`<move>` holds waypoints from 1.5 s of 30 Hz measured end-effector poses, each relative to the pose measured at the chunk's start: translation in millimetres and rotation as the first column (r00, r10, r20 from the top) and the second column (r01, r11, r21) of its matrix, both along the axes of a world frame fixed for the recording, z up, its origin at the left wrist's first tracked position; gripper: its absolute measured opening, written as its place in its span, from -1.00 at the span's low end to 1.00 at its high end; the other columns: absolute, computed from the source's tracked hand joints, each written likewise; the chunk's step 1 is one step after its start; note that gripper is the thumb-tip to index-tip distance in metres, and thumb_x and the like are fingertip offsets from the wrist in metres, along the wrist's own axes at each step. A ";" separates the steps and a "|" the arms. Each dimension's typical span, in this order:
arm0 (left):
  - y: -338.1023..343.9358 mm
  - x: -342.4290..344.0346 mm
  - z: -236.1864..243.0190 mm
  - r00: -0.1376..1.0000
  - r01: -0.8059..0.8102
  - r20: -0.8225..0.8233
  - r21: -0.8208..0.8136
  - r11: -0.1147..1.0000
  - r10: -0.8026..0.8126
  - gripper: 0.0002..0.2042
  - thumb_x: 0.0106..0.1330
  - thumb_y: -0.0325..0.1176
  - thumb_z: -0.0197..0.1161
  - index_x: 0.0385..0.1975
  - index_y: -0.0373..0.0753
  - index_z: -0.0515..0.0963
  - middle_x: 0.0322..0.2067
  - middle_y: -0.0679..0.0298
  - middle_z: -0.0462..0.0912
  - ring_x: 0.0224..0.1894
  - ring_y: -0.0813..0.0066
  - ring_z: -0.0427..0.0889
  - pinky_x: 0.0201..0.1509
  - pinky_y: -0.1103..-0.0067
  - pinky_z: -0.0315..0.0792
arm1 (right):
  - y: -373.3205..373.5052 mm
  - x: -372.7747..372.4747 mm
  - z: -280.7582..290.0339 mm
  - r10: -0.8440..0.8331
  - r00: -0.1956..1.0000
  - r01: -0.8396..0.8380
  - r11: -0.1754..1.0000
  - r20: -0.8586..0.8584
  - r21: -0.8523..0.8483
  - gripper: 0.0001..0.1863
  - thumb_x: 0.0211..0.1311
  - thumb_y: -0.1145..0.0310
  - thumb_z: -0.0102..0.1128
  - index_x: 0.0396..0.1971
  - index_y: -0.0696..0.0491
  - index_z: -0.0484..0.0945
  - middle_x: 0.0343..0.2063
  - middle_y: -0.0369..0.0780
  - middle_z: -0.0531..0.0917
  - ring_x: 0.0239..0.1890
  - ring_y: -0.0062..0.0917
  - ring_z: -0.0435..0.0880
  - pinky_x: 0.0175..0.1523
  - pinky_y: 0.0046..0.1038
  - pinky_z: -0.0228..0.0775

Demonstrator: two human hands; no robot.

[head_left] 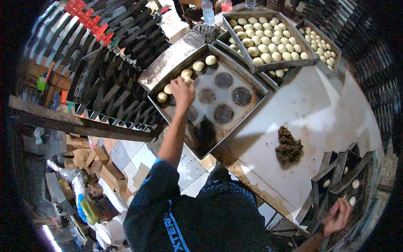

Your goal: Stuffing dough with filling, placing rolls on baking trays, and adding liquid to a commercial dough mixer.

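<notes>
My left hand (183, 93) reaches into a large dark metal baking tray (247, 113), its fingers closed round a pale dough ball (187, 80). Other dough balls (198, 66) lie in a row along the tray's far-left side, and round dark marks spot its bare bottom. At the lower right, my right hand (338, 215) hangs over narrow metal tins (350, 172), fingers loosely bent and apart. A dough ball (352, 200) sits right by its fingertips; whether they touch it I cannot tell.
A brown crumbly lump (289, 146) rests on the pale worktop (260, 157). Behind stand stacked trays full of dough balls (268, 40), another filled tray (321, 48) and a plastic bottle (208, 12). Dark tray racks (113, 90) rise at left above cardboard boxes (112, 176).
</notes>
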State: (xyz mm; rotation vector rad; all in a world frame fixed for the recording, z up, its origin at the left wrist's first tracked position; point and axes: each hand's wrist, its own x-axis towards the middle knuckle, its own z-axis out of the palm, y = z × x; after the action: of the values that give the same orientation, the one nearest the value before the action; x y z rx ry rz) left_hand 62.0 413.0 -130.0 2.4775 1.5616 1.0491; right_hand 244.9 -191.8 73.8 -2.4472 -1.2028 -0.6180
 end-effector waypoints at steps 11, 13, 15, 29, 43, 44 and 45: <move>-384.5 58.1 104.0 0.209 0.971 0.591 -0.222 0.092 -0.779 -0.02 -0.02 -0.54 0.34 0.37 -0.15 -0.18 -0.12 0.05 0.51 -0.20 0.16 0.53 -0.03 0.43 0.40 | 59.3 -36.8 -99.3 0.432 0.445 0.050 0.863 -0.784 0.503 -0.48 0.21 0.16 0.16 0.04 0.24 0.45 -0.32 -0.15 0.62 -0.30 -0.54 0.57 -0.18 -0.49 0.44; -411.0 55.0 115.4 0.212 0.975 0.643 -0.185 0.120 -0.736 -0.18 0.08 -0.39 0.35 0.33 -0.22 0.00 0.05 0.05 0.42 0.00 0.19 0.50 0.12 0.43 0.34 | 38.4 -34.7 -92.4 0.493 0.533 0.049 0.794 -0.688 0.607 -0.50 0.17 0.21 0.23 0.01 0.25 0.46 -0.25 -0.12 0.60 -0.20 -0.47 0.58 -0.13 -0.43 0.45; -429.8 50.8 123.8 0.261 0.944 0.751 -0.331 -0.003 -0.607 -0.35 0.18 -0.31 0.31 0.25 -0.27 0.18 0.05 0.09 0.40 0.02 0.27 0.49 0.11 0.46 0.37 | 18.2 -33.1 -82.8 0.539 0.683 -0.188 0.781 -0.492 0.596 -0.44 0.11 0.17 0.28 0.00 0.27 0.44 -0.10 0.01 0.53 -0.02 -0.21 0.54 0.04 -0.27 0.38; -428.0 -86.8 131.7 0.148 0.987 0.739 -0.149 0.054 -0.657 -0.13 0.29 0.03 0.10 0.36 -0.34 -0.27 0.30 -0.12 0.06 0.37 0.09 -0.01 0.37 0.34 -0.05 | 86.6 -191.6 -98.6 0.449 0.806 0.065 0.580 -0.386 0.812 -0.51 0.41 0.06 -0.20 -0.35 0.23 0.50 -0.39 -0.16 0.59 -0.43 -0.48 0.55 -0.28 -0.45 0.43; -376.5 -112.0 61.7 0.392 0.917 0.805 -0.303 -0.259 0.446 -0.69 0.39 -0.28 0.05 -0.03 -0.39 0.44 -0.13 0.18 0.59 -0.12 0.47 0.60 0.00 0.54 0.48 | 154.9 -173.0 -154.4 0.663 0.497 -0.057 0.669 -0.560 0.741 -0.52 0.38 0.04 -0.23 -0.26 0.17 0.52 -0.17 -0.15 0.50 -0.18 -0.50 0.47 -0.12 -0.47 0.34; -374.2 -101.8 63.1 0.475 0.879 0.736 -0.364 -0.309 0.482 -0.67 0.38 -0.29 0.06 -0.02 -0.44 0.42 -0.10 0.12 0.58 -0.07 0.40 0.59 0.07 0.49 0.47 | 142.3 -152.6 -165.6 0.691 0.408 -0.028 0.663 -0.597 0.748 -0.58 0.37 0.11 -0.15 -0.23 0.17 0.53 -0.18 -0.18 0.52 -0.20 -0.51 0.51 -0.15 -0.48 0.38; -372.3 -90.1 65.6 0.436 0.884 0.767 -0.268 -0.383 0.471 -0.66 0.38 -0.29 0.06 0.00 -0.45 0.41 -0.07 0.09 0.56 -0.03 0.37 0.57 0.10 0.49 0.45 | 130.2 -127.8 -178.3 0.578 0.522 -0.018 0.743 -0.627 0.669 -0.65 0.34 0.17 -0.06 -0.22 0.17 0.53 -0.20 -0.18 0.55 -0.23 -0.52 0.55 -0.19 -0.50 0.41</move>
State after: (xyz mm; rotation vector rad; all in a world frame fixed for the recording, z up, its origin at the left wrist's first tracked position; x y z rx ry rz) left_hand -28.1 40.8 -64.4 0.5402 0.3801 0.1427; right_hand 117.1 -61.6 -104.4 -1.5331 -0.8174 0.2603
